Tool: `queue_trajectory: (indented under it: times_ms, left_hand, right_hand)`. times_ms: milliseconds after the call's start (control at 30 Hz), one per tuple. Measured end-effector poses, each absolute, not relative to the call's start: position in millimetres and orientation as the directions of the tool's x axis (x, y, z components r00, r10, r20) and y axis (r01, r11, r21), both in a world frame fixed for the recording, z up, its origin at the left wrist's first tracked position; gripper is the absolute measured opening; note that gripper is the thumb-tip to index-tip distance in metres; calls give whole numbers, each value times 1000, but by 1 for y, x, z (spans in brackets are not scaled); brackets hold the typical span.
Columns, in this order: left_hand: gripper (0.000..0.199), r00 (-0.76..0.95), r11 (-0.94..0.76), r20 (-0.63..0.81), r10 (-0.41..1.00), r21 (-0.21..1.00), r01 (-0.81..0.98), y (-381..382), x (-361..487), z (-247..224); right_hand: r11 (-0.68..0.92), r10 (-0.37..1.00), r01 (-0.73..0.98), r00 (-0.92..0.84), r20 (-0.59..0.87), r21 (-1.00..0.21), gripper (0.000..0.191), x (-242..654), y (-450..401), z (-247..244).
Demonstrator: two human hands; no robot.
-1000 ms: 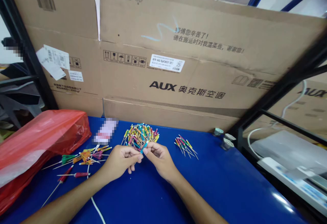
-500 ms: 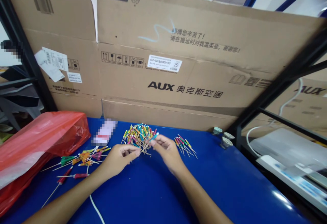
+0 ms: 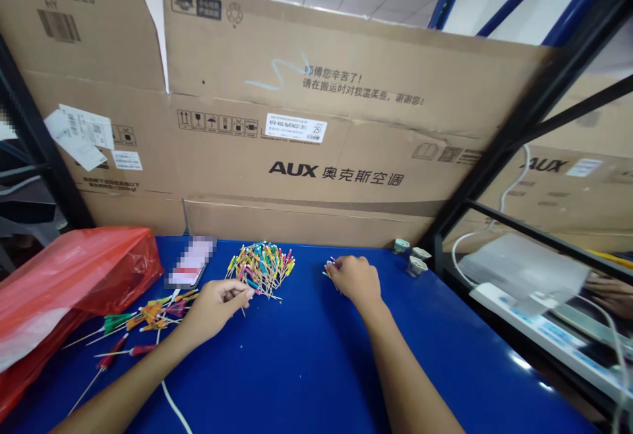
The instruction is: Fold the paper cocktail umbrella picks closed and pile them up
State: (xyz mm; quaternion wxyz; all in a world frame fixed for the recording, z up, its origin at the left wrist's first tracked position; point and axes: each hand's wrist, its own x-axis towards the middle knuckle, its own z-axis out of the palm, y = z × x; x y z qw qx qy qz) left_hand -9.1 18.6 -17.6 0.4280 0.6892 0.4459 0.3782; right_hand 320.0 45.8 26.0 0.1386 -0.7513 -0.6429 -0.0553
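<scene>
Here, the left hand (image 3: 221,305) curls beside piled paper umbrellas (image 3: 263,265), fingertips nearly together, hold unclear to me; the right hand (image 3: 357,281) half-covers a smaller bunch (image 3: 328,268), grip hidden.

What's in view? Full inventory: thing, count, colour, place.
Table: one, blue, foreground
Cardboard: several panels, brown, background
Frame bars: several, black, some blue, sides
Umbrella pile: one, multicoloured, back centre
Smaller pile: one, multicoloured, right of centre
Loose umbrellas: several, mixed colours, left
Bag: one, red, far left
Phone: one, pale screen, back left
Cables: several, white, left and right
Cup-like pieces: three, pale green, back right
Power strip: one, white, right
Plastic sheet: one, translucent, by power strip
Another person: part, blurred, right edge
Left hand: one, bare, at umbrella pile
Right hand: one, bare, over smaller pile
</scene>
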Motion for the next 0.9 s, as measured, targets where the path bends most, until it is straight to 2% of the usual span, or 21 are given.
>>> queue_trajectory:
  times_ms: [67,133,233,333,433,700,900]
  left_hand:
    - [35,317,-231,132,939,926,300,18,-9,-18]
    - [36,319,-222,121,940,927,304,18,-8,-19]
    - [38,327,-206,100,940,929,307,18,-8,-21]
    - [38,350,-210,93,932,927,311,17,-7,-20]
    - [38,370,-230,99,924,916,330,14,-6,-16]
    - [39,382,-258,119,916,905,338,13,-5,-14]
    - [39,383,-252,117,916,912,323,12,-5,-15]
  right_hand:
    - [-12,939,993,53,340,-121,35,308,45,26]
    - [186,915,976,-129,382,-117,35,293,42,21]
    - [415,877,905,-371,307,-93,44,272,37,10]
    - [457,876,884,-429,221,-96,51,262,34,1]
    - [482,870,862,-448,205,-158,44,261,33,0]
    - [567,821,741,-478,311,-359,26,252,34,-1]
    - [532,832,732,-356,427,-426,22,259,39,6]
